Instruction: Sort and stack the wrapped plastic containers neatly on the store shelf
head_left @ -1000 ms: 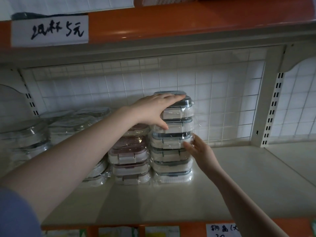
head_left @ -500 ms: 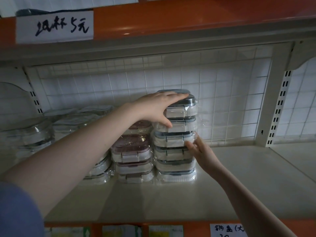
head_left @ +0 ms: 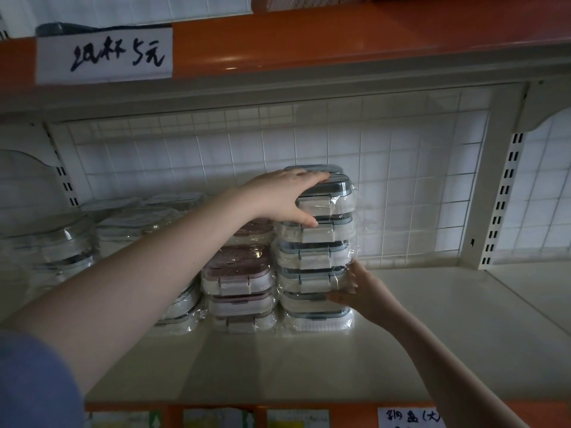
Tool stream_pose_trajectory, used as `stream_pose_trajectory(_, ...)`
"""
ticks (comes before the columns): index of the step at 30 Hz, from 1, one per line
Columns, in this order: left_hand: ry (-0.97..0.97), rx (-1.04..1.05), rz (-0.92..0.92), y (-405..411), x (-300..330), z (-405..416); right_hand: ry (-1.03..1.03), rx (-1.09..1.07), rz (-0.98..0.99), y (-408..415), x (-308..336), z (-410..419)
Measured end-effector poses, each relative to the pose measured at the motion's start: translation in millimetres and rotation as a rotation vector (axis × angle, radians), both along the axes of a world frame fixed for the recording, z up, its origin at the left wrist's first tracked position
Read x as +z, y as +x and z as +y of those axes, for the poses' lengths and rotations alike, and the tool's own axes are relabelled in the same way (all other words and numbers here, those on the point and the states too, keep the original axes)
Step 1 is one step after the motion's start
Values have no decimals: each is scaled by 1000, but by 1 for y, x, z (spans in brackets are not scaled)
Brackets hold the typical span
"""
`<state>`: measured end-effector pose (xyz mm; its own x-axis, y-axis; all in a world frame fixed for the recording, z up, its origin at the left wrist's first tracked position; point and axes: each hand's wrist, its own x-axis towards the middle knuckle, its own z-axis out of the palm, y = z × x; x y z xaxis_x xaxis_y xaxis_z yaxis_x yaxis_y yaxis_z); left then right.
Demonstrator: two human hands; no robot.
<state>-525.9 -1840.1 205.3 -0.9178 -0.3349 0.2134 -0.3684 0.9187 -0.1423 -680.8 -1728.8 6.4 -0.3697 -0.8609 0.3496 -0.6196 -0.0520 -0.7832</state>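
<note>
Your right hand (head_left: pixel 364 291), nearest the shelf (head_left: pixel 309 366) edge, now lies lower on the blue-lidded stack (head_left: pixel 315 251) than a moment ago: its fingers (head_left: pixel 340 299) curl against the wrapped side of the fourth and fifth containers, where before they touched the third. Your left hand (head_left: pixel 284 196) keeps its place, fingers straight across the top container (head_left: pixel 332 196), thumb at the second lid's front. The stack stands upright on the shelf, just beside the shorter pink-lidded stack (head_left: pixel 239 288); clear-wrapped containers (head_left: pixel 61 242) sit further left, the wire grid (head_left: pixel 401 180) behind. Judged from this, you are squaring the lower tiers
</note>
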Motion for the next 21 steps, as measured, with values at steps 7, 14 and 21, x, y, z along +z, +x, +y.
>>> stream_pose_trajectory(7, -4, 32, 7, 1, -2, 0, 33, 29, -62, -5, -1, -9)
stream_pose_trajectory(14, -10, 98, 31, 1, 0, 10, 47, -38, -40, -5, -7, -1)
stream_pose_trajectory(21, 12, 212, 141, -2, -9, 17, 129, -50, 13, 0, -12, 10)
